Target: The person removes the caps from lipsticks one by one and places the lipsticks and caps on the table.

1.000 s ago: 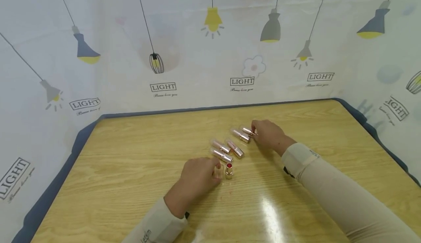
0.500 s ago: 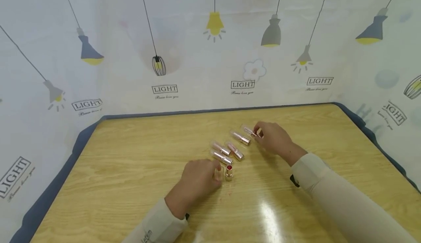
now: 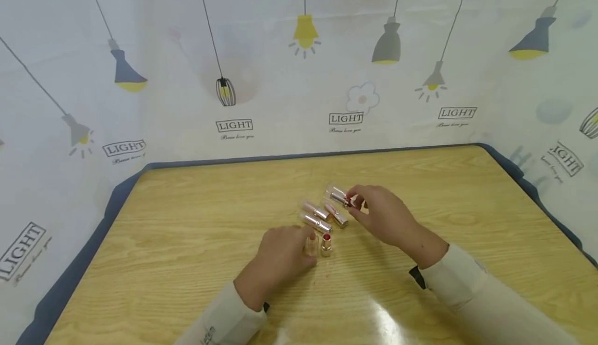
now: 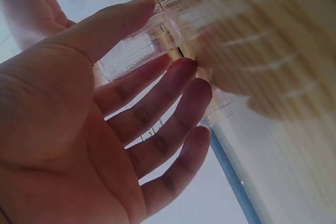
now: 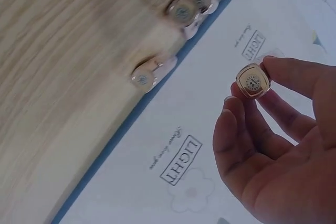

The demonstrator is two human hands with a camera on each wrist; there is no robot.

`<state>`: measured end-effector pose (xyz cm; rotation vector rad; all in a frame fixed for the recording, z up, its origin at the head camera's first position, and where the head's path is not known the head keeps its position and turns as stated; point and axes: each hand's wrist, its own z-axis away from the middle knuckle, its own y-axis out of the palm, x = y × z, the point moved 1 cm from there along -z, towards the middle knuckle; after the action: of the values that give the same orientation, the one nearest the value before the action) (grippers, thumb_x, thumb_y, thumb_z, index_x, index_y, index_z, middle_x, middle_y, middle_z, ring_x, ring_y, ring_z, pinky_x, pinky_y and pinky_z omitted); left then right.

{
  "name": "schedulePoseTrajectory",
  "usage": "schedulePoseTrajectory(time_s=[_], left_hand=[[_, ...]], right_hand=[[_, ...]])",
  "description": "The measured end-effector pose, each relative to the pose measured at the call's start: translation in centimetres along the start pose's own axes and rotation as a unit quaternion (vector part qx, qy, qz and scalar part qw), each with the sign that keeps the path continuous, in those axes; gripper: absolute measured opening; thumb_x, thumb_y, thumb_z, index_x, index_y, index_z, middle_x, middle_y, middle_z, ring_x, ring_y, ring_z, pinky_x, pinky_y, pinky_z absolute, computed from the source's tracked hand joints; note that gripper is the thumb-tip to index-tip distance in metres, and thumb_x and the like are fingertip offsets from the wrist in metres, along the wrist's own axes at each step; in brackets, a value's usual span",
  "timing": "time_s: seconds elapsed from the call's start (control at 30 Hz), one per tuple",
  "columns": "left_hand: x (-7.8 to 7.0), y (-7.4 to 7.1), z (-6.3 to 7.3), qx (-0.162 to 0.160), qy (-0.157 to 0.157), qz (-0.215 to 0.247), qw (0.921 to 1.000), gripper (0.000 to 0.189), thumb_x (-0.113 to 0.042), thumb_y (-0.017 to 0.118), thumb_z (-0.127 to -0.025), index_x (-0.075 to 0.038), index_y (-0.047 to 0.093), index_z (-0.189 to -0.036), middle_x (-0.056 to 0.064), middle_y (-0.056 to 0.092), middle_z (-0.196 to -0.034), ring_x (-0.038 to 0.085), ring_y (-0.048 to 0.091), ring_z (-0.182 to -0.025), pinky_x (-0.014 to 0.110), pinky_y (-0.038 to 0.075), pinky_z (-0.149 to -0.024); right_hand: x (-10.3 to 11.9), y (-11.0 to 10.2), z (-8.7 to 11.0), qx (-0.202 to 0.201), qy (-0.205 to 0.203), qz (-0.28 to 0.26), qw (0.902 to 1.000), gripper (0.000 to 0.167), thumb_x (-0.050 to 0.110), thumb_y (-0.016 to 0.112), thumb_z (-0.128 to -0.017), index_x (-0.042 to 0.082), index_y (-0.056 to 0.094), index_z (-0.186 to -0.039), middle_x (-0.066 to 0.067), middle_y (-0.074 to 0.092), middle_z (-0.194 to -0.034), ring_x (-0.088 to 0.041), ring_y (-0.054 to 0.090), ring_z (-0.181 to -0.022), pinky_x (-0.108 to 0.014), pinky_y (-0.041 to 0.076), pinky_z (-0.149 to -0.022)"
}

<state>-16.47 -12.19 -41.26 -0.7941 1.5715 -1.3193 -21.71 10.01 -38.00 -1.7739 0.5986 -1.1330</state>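
Observation:
My left hand pinches a clear lipstick cap between thumb and forefinger; its other fingers spread loosely beside it in the left wrist view. Right beside the cap, an uncapped lipstick with a red tip and gold base stands upright on the table. With thumb and fingertips, my right hand grips another lipstick, its squarish gold base and round label facing the right wrist camera. In the head view this one overlaps a lying lipstick. Several clear-capped lipsticks, including a pinkish one, lie between my hands.
The wooden table has a dark blue edge along its back and sides. White wall sheeting printed with hanging lamps rises behind it. Two more capped lipsticks, one silvery, lie just beyond my left hand.
My right hand has moved from the far right lipsticks toward me and slightly left, taking its lipstick along. My left hand has kept its place with the clear cap.

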Motion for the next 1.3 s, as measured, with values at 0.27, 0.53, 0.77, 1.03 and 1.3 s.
schedulePoseTrajectory(time_s=[0.27,0.53,0.77,1.03,1.3], left_hand=[[0.4,-0.1,-0.1,0.026,0.007,0.007,0.9996,0.057,-0.044,0.081,-0.077,-0.025,0.064,-0.127,-0.006,0.074,-0.096,0.011,0.067,-0.079,0.031,0.047,-0.059],[0.3,-1.6,0.3,0.069,0.005,0.075,0.9948,0.058,-0.070,0.058,-0.087,-0.034,0.059,-0.134,-0.007,0.072,-0.105,0.009,0.067,-0.089,0.033,0.052,-0.066],[-0.2,-3.1,0.4,-0.021,-0.001,0.076,0.9969,0.053,-0.069,0.051,-0.092,-0.028,0.068,-0.122,-0.003,0.072,-0.111,0.016,0.068,-0.093,0.036,0.053,-0.073],[-0.1,-3.5,0.3,-0.064,0.004,0.138,0.9883,0.027,-0.056,0.056,-0.097,-0.034,0.067,-0.106,-0.012,0.068,-0.095,0.010,0.065,-0.085,0.028,0.051,-0.069],[-1.0,-3.9,0.5,-0.117,0.075,0.150,0.9789,0.026,-0.041,0.074,-0.090,-0.025,0.069,-0.111,-0.013,0.068,-0.089,0.001,0.059,-0.076,0.019,0.049,-0.066]], right_hand=[[1.6,0.4,1.7,-0.019,-0.023,-0.006,0.9995,0.022,0.014,0.076,-0.089,0.013,0.069,-0.110,0.005,0.065,-0.085,-0.016,0.059,-0.080,-0.029,0.046,-0.066],[2.8,0.9,3.2,-0.029,-0.050,-0.038,0.9976,0.023,0.013,0.077,-0.088,0.014,0.069,-0.110,0.008,0.064,-0.086,-0.010,0.059,-0.082,-0.026,0.048,-0.069],[3.4,1.0,4.1,-0.040,-0.057,-0.050,0.9963,0.024,0.015,0.077,-0.088,0.017,0.068,-0.110,0.009,0.065,-0.089,-0.008,0.059,-0.083,-0.024,0.049,-0.069],[3.7,0.7,4.6,-0.059,-0.081,-0.060,0.9932,0.025,0.012,0.078,-0.086,0.016,0.070,-0.110,0.007,0.066,-0.095,-0.008,0.059,-0.084,-0.027,0.052,-0.071],[4.1,0.2,5.0,-0.071,-0.113,-0.051,0.9898,0.028,0.012,0.079,-0.086,0.016,0.070,-0.112,0.006,0.067,-0.099,-0.007,0.060,-0.088,-0.027,0.054,-0.076]])
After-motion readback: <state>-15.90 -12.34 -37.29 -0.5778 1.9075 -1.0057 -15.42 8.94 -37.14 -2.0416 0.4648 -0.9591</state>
